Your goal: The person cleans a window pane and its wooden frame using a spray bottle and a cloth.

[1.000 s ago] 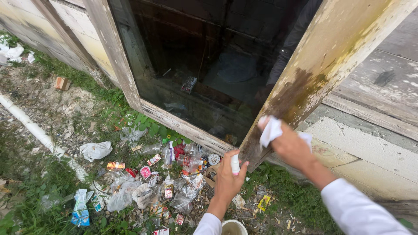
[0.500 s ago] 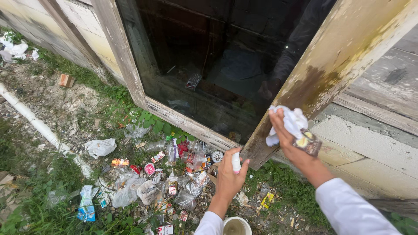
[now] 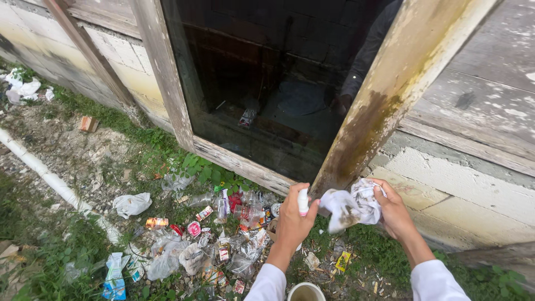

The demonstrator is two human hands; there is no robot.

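The person's left hand (image 3: 292,220) is closing its grip around a small white plastic spray bottle (image 3: 302,202), holding it upright with the nozzle end up, just below the bottom corner of the weathered, peeling wooden window frame (image 3: 384,106). The right hand (image 3: 397,212) is clutching a crumpled white cloth with dark stains (image 3: 351,207), its grip wrapped tight on the wad, which is hanging just beside the bottle and nearly touching it. Judging from this, the wetting step is in hand: the bottle is pointing toward the cloth rather than at the dark window glass (image 3: 278,83). A next move would call for pressing the nozzle while keeping the cloth close. Below, scattered plastic wrappers and bottles (image 3: 212,234) are lying on the grassy ground near a white pipe (image 3: 47,175).
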